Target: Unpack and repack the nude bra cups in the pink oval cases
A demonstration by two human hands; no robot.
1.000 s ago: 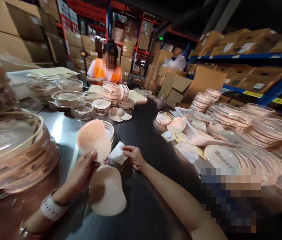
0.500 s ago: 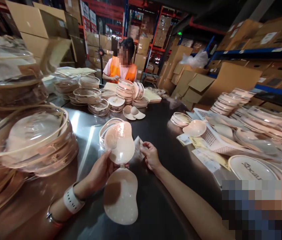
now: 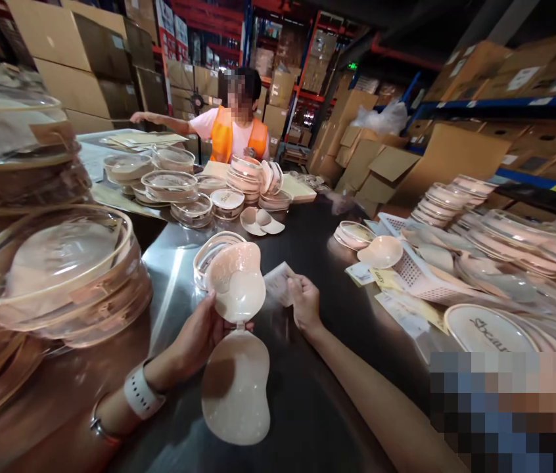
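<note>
Pink pad pair (image 3: 236, 289) in left hand (image 3: 198, 336)

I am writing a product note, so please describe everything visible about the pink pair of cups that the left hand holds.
The pair of cups is pale pink, smooth and slightly glossy, perhaps silicone, with fine dots on the inner faces. It has two rounded, heart-like cups joined by a small clear link in the middle. The left hand grips the upper cup at its lower left edge and tilts it upright, inner side to the camera. The lower cup lies flat on the dark table. The right hand is apart, holding a small packet.
</note>
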